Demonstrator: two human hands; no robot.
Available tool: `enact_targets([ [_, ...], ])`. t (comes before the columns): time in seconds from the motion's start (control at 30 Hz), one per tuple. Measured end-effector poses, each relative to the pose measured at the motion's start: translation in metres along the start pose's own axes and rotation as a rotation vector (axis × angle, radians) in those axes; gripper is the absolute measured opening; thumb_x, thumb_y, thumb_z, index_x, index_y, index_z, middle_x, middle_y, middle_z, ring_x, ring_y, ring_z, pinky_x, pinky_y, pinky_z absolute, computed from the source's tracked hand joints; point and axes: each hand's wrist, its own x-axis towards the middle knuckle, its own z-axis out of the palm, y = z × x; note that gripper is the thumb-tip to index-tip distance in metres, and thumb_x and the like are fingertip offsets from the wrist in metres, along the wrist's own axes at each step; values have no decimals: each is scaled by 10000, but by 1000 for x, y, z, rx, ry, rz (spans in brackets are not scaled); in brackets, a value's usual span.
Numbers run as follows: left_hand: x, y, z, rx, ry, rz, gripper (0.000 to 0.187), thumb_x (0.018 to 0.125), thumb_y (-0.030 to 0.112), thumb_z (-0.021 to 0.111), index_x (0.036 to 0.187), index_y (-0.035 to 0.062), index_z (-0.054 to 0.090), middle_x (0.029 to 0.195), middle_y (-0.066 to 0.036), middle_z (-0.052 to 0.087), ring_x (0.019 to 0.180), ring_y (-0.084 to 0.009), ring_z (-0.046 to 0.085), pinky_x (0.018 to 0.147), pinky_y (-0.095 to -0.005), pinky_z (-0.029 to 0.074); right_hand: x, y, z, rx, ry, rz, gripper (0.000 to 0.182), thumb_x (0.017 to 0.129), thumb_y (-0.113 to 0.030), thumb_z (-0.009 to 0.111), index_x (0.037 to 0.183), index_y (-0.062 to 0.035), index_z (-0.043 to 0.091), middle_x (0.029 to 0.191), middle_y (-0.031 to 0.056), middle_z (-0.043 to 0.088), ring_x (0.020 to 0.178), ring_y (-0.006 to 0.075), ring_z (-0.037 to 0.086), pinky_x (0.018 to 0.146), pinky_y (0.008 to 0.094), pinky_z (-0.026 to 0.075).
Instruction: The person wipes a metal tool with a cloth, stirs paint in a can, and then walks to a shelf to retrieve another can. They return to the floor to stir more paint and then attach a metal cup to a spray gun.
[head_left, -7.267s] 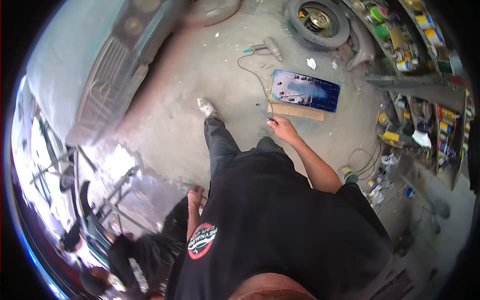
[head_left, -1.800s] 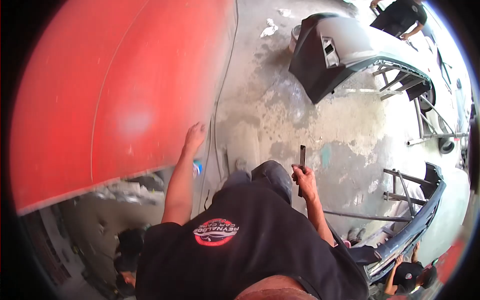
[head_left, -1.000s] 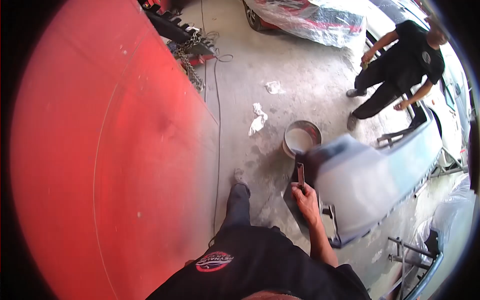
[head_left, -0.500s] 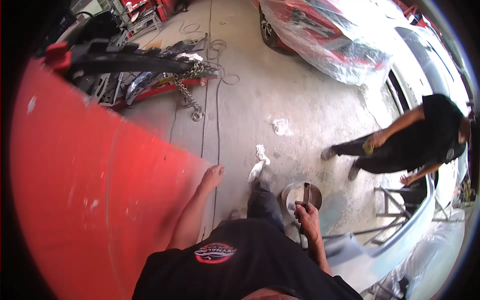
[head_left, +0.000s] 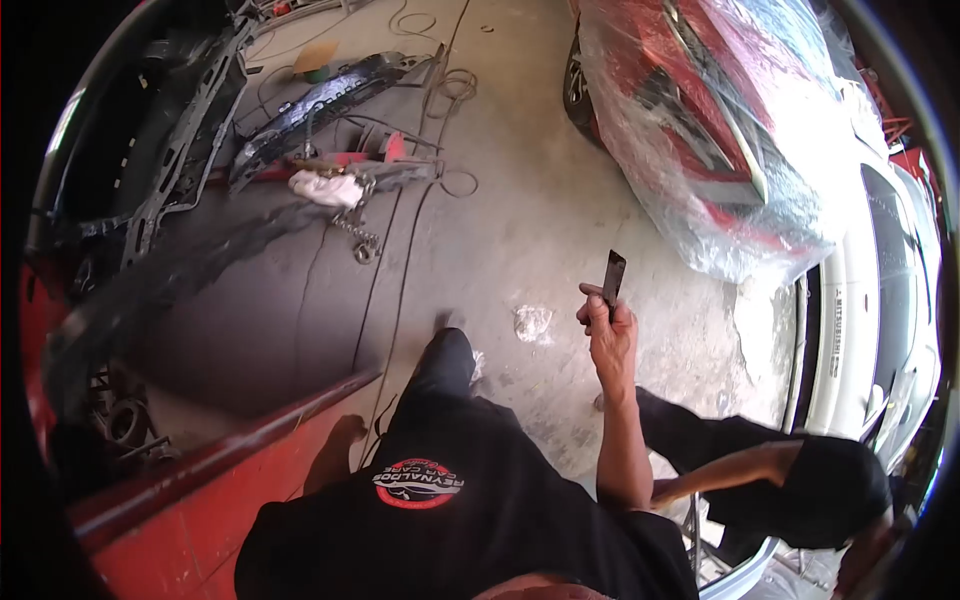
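Gripping a flat, dark tool (head_left: 614,272), the right hand (head_left: 610,328) is raised in front of the body, over open floor (head_left: 500,215). The fingers close around the tool's lower part and the upper part sticks out past them, pointing away from the body, its end touching nothing. What sort of edge it has is too small to tell. The left hand (head_left: 347,430) is low and in shade, close to a red panel (head_left: 240,510); whether it is curled, loose or resting on the panel, I cannot tell. No tool shows in it.

As for progress, the tool is picked up but, as I judge it, not in use: neither hand is working on a part. No result of its use can be made out, so how much is done or left cannot be judged from this view.

Ahead and to the right, a red car (head_left: 650,50) lies under clear plastic (head_left: 740,245), wrinkled and hanging down its side, well apart from the tool. A white car (head_left: 843,300) is beyond it. A co-worker (head_left: 775,485) is just beside the right forearm, one hand (head_left: 668,490) near it. A crumpled white rag (head_left: 533,322) is on the floor to the left of the right hand. Farther left, a pale cloth (head_left: 327,188) rests among loose car parts, with a chain (head_left: 362,243) hanging beside it and cables (head_left: 396,300) running along the floor.
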Motion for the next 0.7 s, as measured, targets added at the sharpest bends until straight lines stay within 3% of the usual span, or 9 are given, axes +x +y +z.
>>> enact_targets([
  [0.1,43,36,-56,-154,-37,29,335,806,316,629,1024,80,725,977,-171,710,930,-363,679,884,-461,532,103,11,16,67,-30,8,330,1017,-316,558,1086,-28,702,607,-9,536,563,62,459,519,251,373],
  [0.13,67,46,-79,-170,-40,49,319,812,308,623,1003,73,722,952,-180,704,908,-372,677,862,-472,531,131,22,19,-14,-71,26,447,1041,-398,476,1107,-4,675,589,-4,529,527,73,468,495,245,377],
  [0.27,225,93,-207,-5,79,267,273,836,279,600,920,43,708,853,-215,683,823,-409,670,773,-514,527,230,58,24,31,-54,241,492,1053,-404,399,1108,30,625,605,36,550,526,109,510,497,253,407],
  [0.33,301,131,-304,1,275,346,264,848,264,589,878,28,701,803,-233,673,780,-428,666,728,-536,525,267,53,23,82,-12,315,459,1048,-384,416,1124,26,608,629,40,555,540,117,522,503,257,418],
  [0.37,326,160,-369,-98,377,304,236,829,229,599,877,7,662,854,-258,663,837,-438,648,757,-551,510,284,44,21,39,35,365,429,1037,-369,455,1134,25,597,660,43,561,559,120,536,514,255,429],
  [0.4,342,189,-437,-182,567,406,201,829,188,591,909,9,632,918,-248,664,894,-438,633,791,-541,501,304,37,19,38,98,376,369,1022,-300,472,1086,33,618,641,61,580,567,125,561,509,269,450],
  [0.53,396,309,-679,-247,690,451,253,876,228,627,1042,39,604,999,-229,663,964,-424,617,839,-511,487,406,19,3,-67,60,335,390,1022,-323,490,967,39,624,577,50,553,519,125,531,488,277,426],
  [0.63,424,373,-787,-375,824,550,245,906,197,609,1083,27,617,946,-216,680,934,-402,649,801,-469,512,489,10,2,-165,-27,360,436,1027,-357,489,892,38,614,539,48,535,483,122,506,469,279,404],
  [0.7,459,396,-822,-395,880,605,244,907,200,616,1073,22,618,921,-206,683,902,-387,660,777,-460,516,558,15,5,-164,-85,372,473,1030,-384,481,851,36,606,530,51,531,473,120,496,460,280,393],
])
